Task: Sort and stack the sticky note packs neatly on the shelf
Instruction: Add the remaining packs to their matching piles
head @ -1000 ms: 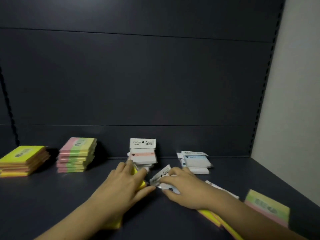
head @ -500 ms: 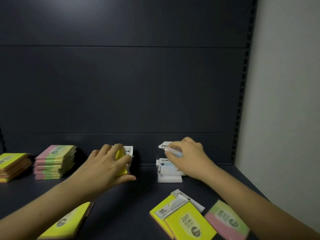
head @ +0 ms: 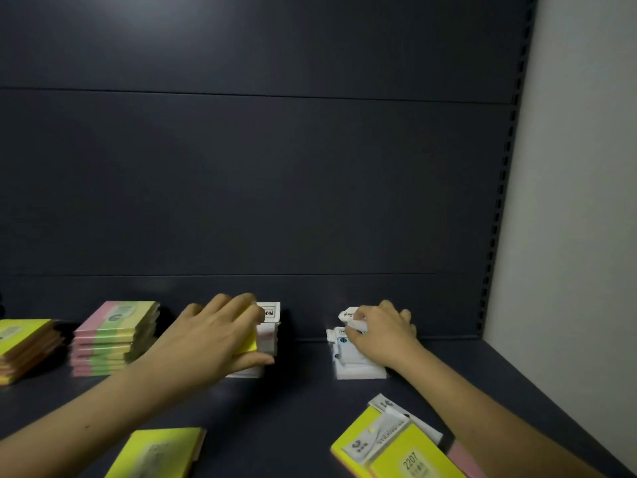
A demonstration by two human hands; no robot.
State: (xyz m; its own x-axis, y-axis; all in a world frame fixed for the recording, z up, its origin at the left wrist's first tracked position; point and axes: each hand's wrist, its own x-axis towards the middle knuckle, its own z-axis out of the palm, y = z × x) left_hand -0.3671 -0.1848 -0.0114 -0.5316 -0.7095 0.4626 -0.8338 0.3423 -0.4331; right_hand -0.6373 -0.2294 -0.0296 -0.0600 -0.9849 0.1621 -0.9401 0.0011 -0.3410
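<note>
- Against the dark back panel (head: 275, 184), on the shelf (head: 303, 408), our left hand (head: 210, 336) grips a small yellow sticky note pack (head: 249, 341), fingers curled over its top and thumb beneath, right at the white-carded pile (head: 270, 334).
- Our right hand (head: 382, 334) pinches a small white pack (head: 350, 316) in its fingertips, just above the pile of white packs (head: 355, 365) standing near the back panel.
- Left of the white-carded pile sits a tidy stack of pink-green-yellow packs (head: 115, 338), and beside it, at the frame's left edge, a stack of yellow-topped packs (head: 24, 346).
- Near the front edge lies a loose yellow pack (head: 160, 453) under our left forearm.
- On the front right lie two yellow packs (head: 396, 450), the upper one marked 2207, overlapping each other, with a white-carded pack (head: 393, 408) partly tucked behind them.
- A pink pack (head: 463, 458) peeks out just beside those, partly hidden by our right forearm.
- A pale wall (head: 579, 201) borders the shelf on the right.
</note>
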